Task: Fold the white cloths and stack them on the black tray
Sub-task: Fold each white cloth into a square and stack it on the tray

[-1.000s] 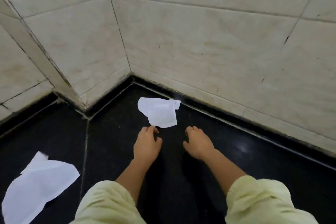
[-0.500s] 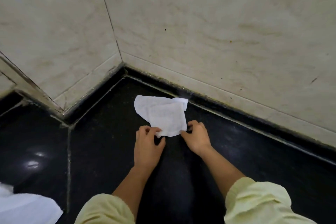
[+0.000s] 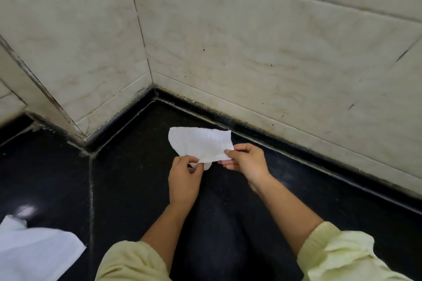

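Currently, a small white cloth (image 3: 201,143) is being held near the tiled corner (image 3: 149,75).
Its lower edge is being pinched by the left hand (image 3: 183,180) and the right hand (image 3: 246,162), seemingly just above the black surface (image 3: 127,178); a second white cloth (image 3: 34,255) is being left lying at lower left.

Second white cloth (image 3: 34,255) partly beyond the view's lower-left edge

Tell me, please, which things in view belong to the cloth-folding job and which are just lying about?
Part of the job: the small white cloth, pinched by the left hand and the right hand; the second white cloth at lower left, untouched.
Not part of it: the tiled wall, the black surface, the pale yellow sleeves. No separate tray can be made out.
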`<state>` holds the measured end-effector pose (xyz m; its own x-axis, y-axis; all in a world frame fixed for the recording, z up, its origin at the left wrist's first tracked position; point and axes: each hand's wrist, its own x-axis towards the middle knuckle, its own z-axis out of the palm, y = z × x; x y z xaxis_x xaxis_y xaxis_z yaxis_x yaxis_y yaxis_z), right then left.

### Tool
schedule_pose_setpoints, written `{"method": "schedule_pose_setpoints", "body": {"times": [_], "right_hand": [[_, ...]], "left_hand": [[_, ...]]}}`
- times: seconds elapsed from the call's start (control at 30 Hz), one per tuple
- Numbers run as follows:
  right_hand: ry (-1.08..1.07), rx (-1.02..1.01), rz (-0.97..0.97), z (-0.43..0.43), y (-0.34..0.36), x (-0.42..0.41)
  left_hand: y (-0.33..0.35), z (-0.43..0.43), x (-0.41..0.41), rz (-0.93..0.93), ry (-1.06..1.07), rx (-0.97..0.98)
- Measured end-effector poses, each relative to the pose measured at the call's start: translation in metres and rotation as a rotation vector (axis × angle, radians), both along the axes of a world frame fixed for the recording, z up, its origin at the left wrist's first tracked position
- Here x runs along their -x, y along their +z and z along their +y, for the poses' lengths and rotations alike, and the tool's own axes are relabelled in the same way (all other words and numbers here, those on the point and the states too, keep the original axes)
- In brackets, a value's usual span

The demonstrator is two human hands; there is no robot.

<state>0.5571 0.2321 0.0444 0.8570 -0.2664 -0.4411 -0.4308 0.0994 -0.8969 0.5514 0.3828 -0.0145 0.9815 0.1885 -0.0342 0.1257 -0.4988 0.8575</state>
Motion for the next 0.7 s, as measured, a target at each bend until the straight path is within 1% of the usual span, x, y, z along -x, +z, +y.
{"method": "schedule_pose_setpoints", "body": {"times": [0.07,0.17,0.27,0.33,0.47,0.57,0.7], "right_hand": [[-0.010,-0.010,-0.042,-0.006,0.018,0.015],[0.016,-0.018,-0.095,-0.017,0.046,0.042],[0.063,0.022,-0.133,-0.035,0.068,0.068],[0.068,0.036,-0.157,-0.050,0.081,0.086],[0.066,0.020,-0.176,-0.088,0.103,0.130],[0.050,0.011,-0.181,-0.118,0.114,0.164],[-0.015,-0.013,-0.167,-0.164,0.115,0.211]], "left_hand": [[0.014,-0.003,0.012,-0.006,0.005,-0.015],[0.034,-0.009,0.032,-0.019,-0.009,-0.096],[0.054,-0.017,0.051,-0.020,-0.020,-0.156],[0.065,-0.023,0.065,-0.024,-0.068,-0.199],[0.078,-0.037,0.103,-0.078,-0.180,-0.225],[0.088,-0.051,0.128,-0.085,-0.205,-0.280],[0.106,-0.076,0.159,-0.154,-0.297,-0.214]]}}
